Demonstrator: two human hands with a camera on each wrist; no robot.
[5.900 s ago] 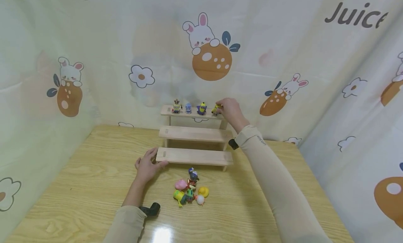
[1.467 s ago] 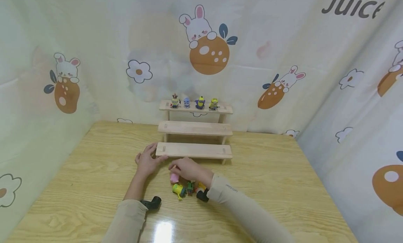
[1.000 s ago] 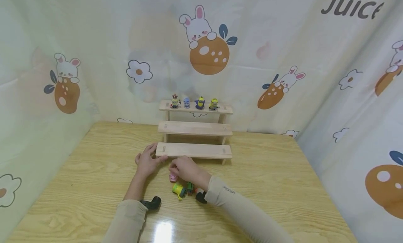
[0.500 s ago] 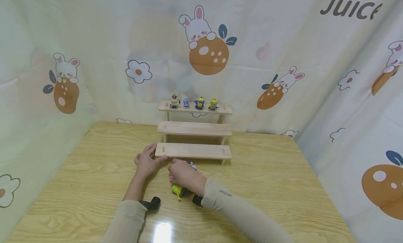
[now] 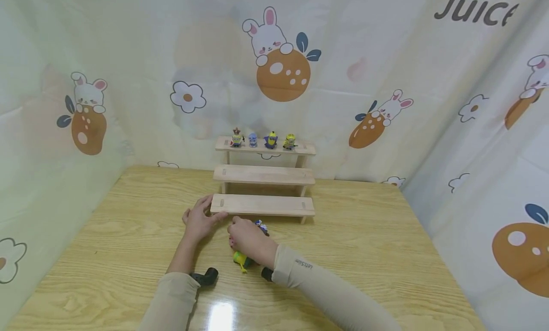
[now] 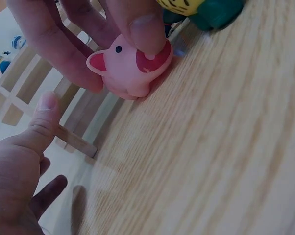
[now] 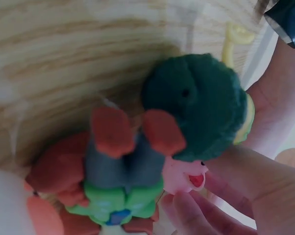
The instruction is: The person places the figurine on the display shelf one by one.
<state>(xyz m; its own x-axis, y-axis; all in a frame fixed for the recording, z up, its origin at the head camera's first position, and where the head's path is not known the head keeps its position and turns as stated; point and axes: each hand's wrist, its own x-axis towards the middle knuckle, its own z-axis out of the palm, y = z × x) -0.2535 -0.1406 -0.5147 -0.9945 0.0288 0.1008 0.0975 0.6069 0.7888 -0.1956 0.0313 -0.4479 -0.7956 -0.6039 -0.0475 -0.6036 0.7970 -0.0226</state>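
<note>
In the head view my left hand [image 5: 200, 223] rests at the left end of the lowest step of a three-tier wooden shelf [image 5: 261, 205], thumb at the front edge and fingers round the end. My right hand [image 5: 250, 238] is just in front of that step. Its thumb and fingers pinch a pink pig figure [image 6: 120, 71], low over the tabletop. A yellow-and-green figure [image 5: 239, 259] lies beside the right hand. Close by, a fox figure [image 7: 123, 196] in green is seen from its feet. A blue-hatted figure [image 5: 260, 224] shows partly behind the hand.
Several small figures stand on the top tier, a crowned one [image 5: 237, 139] at the left and a yellow one [image 5: 289, 141] at the right. A white rounded toy [image 7: 8, 205] lies near the fox. A printed curtain [image 5: 214, 59] hangs behind the wooden table [image 5: 364, 245].
The right hand came down from the top tier, where it left a yellow figure, to the loose toys and took hold of the pig, which turned in its fingers. The left hand stayed put.
</note>
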